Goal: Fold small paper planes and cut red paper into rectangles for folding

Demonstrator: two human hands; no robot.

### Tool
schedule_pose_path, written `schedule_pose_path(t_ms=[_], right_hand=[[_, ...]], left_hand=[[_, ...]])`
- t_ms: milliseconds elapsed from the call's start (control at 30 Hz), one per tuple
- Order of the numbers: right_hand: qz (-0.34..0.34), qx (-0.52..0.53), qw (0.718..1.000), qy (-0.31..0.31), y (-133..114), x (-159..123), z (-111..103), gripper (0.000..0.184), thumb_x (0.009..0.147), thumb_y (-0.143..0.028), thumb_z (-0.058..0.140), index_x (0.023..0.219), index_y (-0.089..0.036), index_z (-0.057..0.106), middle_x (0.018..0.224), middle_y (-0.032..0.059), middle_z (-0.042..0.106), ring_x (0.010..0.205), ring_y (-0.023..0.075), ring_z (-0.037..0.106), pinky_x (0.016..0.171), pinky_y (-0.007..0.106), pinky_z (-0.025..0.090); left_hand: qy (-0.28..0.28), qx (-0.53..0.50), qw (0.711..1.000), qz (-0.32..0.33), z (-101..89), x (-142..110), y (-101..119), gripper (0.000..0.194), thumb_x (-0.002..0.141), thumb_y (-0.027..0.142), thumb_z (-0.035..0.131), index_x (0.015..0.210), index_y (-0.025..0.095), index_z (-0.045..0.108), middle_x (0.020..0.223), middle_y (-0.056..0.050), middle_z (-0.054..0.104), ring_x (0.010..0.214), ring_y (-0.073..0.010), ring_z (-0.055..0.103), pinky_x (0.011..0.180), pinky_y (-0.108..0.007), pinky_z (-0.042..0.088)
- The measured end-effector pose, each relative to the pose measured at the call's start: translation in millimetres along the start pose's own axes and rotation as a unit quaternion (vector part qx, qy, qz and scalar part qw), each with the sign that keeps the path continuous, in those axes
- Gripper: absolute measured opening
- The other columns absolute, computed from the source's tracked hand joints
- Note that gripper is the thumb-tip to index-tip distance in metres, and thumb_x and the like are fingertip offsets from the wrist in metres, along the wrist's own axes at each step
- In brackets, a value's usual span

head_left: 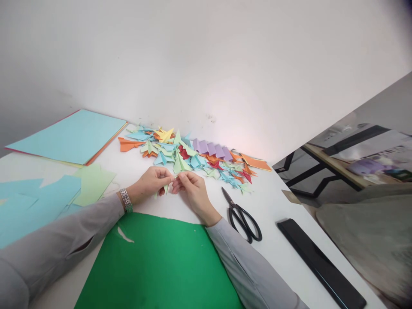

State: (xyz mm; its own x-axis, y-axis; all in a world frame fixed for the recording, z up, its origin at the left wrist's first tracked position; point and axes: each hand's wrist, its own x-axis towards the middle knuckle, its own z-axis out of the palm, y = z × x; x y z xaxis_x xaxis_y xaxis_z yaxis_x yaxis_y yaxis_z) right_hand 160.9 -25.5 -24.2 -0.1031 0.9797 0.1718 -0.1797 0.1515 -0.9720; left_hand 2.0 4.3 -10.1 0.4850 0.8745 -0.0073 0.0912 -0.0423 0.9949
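Clockwise from mid-view: white desk [277, 253] beneath, green sheet [157, 262] at seven o'clock, stack of coloured paper [72, 137] at nine, heaped folded papers [195, 161] at centre, long black bar [318, 262] between four and five. Between seven and eight, left hand [152, 182] and right hand [195, 191], fingers curled, tips pinched. Black scissors [235, 207] at five. Smallest, pale green paper piece [166, 188], gripped between both hands' fingertips.

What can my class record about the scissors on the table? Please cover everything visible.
The scissors have two large black loop handles and short, dark, pointed blades that look like metal and appear closed. They lie on the white table, to the right of the right hand, tip pointing away from the person, loops nearer. Nothing besides the table appears to touch them.
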Motion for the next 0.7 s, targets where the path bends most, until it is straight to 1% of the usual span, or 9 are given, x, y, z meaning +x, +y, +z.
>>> schedule_pose_path(t_ms=[100,267,400,567,700], right_hand=[[-0.002,-0.021,1.0,0.005,0.0,-0.4,1.1,0.032,0.075,-0.048,0.072,0.07,-0.018,0.062,0.058,-0.0009,0.066,0.05,0.0116,0.062,0.051,0.024,0.051],[-0.002,-0.026,1.0,0.001,-0.4,-0.7,2.1,0.035,0.076,-0.051,0.069,0.07,-0.018,0.061,0.057,-0.0015,0.066,0.05,0.0119,0.063,0.052,0.025,0.053],[-0.006,-0.026,1.0,0.001,-0.7,-0.3,2.2,0.034,0.076,-0.051,0.069,0.07,-0.019,0.061,0.056,-0.0022,0.065,0.049,0.0117,0.062,0.052,0.025,0.053],[-0.016,-0.021,0.999,0.019,-0.5,0.3,2.0,0.032,0.078,-0.049,0.068,0.072,-0.019,0.06,0.058,-0.002,0.065,0.049,0.0113,0.061,0.052,0.025,0.052],[-0.02,-0.016,0.999,0.035,-2.3,0.1,1.5,0.03,0.079,-0.047,0.068,0.073,-0.019,0.06,0.061,-0.0013,0.067,0.05,0.0112,0.062,0.052,0.025,0.052]], left_hand=[[-0.006,0.017,1.0,0.003,0.7,-1.2,2.6,0.021,0.072,0.034,0.061,0.063,0.016,0.058,0.049,0.003,0.054,0.038,-0.0074,0.046,0.038,-0.019,0.036],[-0.001,0.028,1.0,-0.002,1.6,-1.7,5.2,0.021,0.071,0.034,0.06,0.062,0.016,0.057,0.053,0.002,0.057,0.04,-0.0073,0.047,0.038,-0.019,0.036],[0.003,0.038,0.999,-0.003,2.2,-1.4,5.4,0.022,0.071,0.035,0.062,0.062,0.016,0.057,0.053,0.002,0.057,0.04,-0.0078,0.048,0.038,-0.019,0.036],[0.004,-0.007,1.0,0.002,3.1,-3.8,9.3,0.022,0.074,0.035,0.062,0.065,0.015,0.059,0.056,0.002,0.059,0.042,-0.0077,0.05,0.042,-0.02,0.039],[-0.004,-0.057,0.998,-0.01,3.4,-4.8,10.9,0.028,0.081,0.037,0.055,0.061,0.016,0.055,0.052,0.002,0.056,0.043,-0.0092,0.052,0.046,-0.021,0.042]])
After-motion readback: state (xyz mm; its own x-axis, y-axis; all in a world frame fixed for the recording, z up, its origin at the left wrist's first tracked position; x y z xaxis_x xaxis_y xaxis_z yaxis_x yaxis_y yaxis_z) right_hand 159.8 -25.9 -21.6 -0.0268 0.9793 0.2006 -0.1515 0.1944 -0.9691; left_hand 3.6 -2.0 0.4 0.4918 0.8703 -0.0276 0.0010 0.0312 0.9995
